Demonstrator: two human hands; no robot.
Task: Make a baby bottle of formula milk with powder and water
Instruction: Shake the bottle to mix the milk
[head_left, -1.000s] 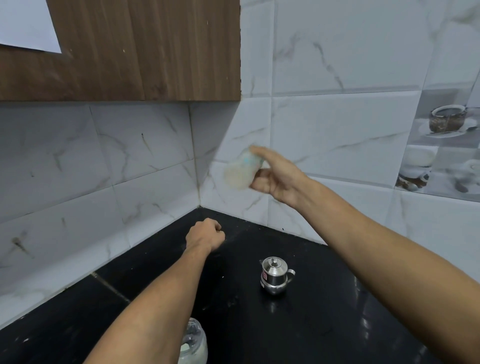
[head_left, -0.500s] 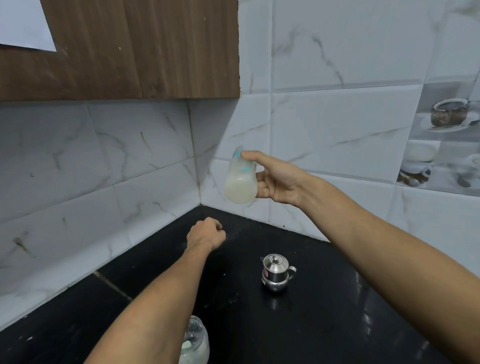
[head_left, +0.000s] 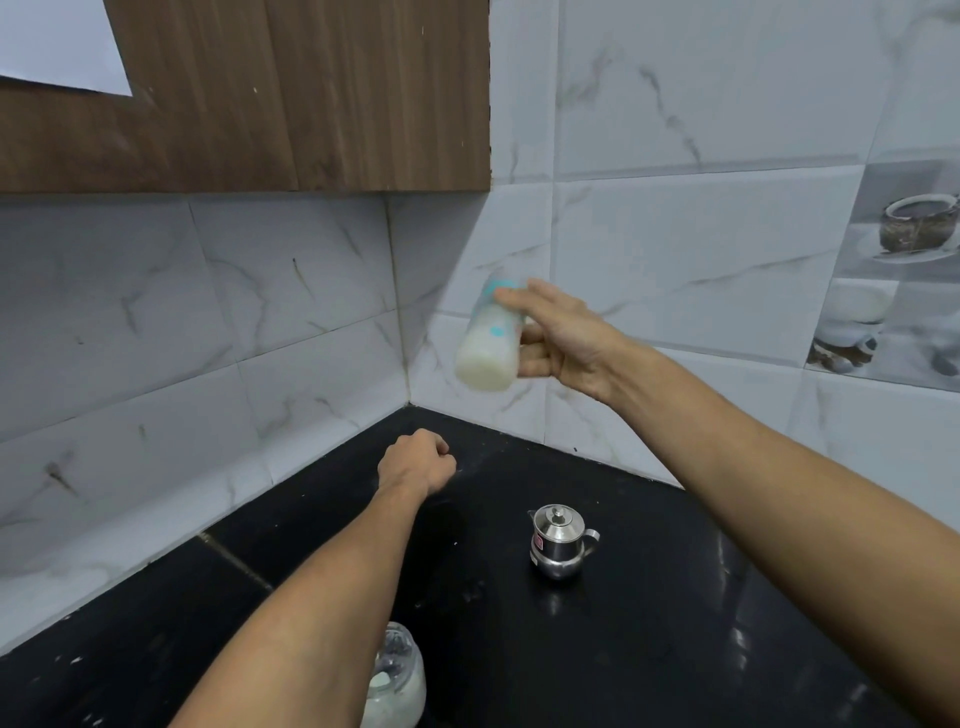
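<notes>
My right hand (head_left: 563, 345) holds a baby bottle (head_left: 488, 340) of white milk up in the air in front of the tiled corner. The bottle is tilted and slightly blurred, with a teal print on it. My left hand (head_left: 418, 462) is a closed fist resting over the black counter (head_left: 649, 649) near the corner, with nothing visible in it. A small steel pot (head_left: 560, 540) with a lid and spout stands on the counter below the bottle. A glass jar (head_left: 397, 675) of white powder sits at the bottom, partly hidden by my left forearm.
A brown wooden wall cabinet (head_left: 311, 93) hangs above at the left, its lower edge above the bottle. White marble-look tiles line both walls of the corner. Specks of white powder dot the counter.
The bottle has swung from tilted to nearly upright and back to tilted in my right hand, staying at about the same height. My left fist has stayed put.
</notes>
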